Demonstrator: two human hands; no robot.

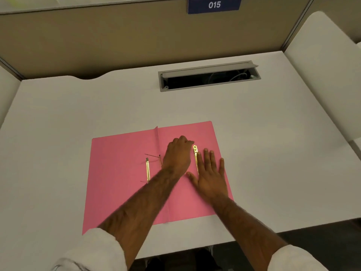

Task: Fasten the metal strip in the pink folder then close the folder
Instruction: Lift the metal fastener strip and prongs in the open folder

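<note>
- White tabletop inside a beige-walled booth, with an open cable hatch at the far side and a blue tag reading 015 on the wall above it.
- Pink folder lies open and flat at the near middle of the tabletop, its crease running near to far.
- Loose metal strip rests on the right leaf, long axis running near to far, directly between the two hands.
- Left hand reaches across the crease, fingers curled down beside the strip's far end; whether it grips anything I cannot tell.
- Right hand lies flat and spread on the right leaf, holding nothing, its index finger alongside the strip.
- Left of the crease lies a second gold bar, with thin prongs sticking up near it.
- My judgement: the strip must travel left to those prongs, so the left hand, already at its far end, is best placed to lift it.
</note>
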